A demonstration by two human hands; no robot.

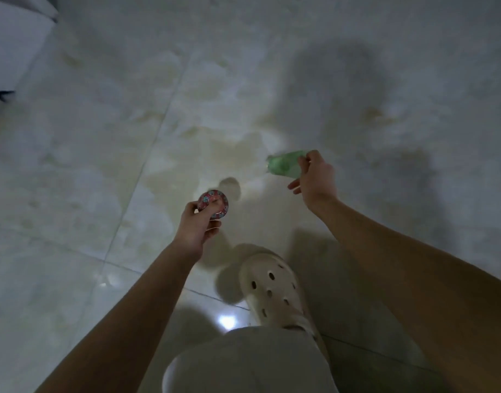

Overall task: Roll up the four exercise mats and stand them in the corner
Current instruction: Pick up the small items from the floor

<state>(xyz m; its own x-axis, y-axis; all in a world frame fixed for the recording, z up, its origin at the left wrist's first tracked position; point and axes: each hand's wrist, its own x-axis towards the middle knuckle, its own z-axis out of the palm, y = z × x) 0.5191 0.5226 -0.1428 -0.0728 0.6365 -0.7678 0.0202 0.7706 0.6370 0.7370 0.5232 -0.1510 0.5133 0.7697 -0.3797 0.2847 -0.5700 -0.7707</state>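
My left hand (194,226) grips a small round thing with a red, flowery pattern (213,203), seen end-on like a little roll. My right hand (314,178) pinches a pale green, blurred thing (283,165) between thumb and fingers, held out over the floor. Both arms reach forward and down from the bottom of the view. No full-size exercise mat shows in this view.
Glossy pale marble floor tiles (130,165) fill the view, with dark shadows at the right. My foot in a cream perforated clog (275,287) steps forward at the bottom centre. White furniture or a wall edge (14,43) stands at the top left.
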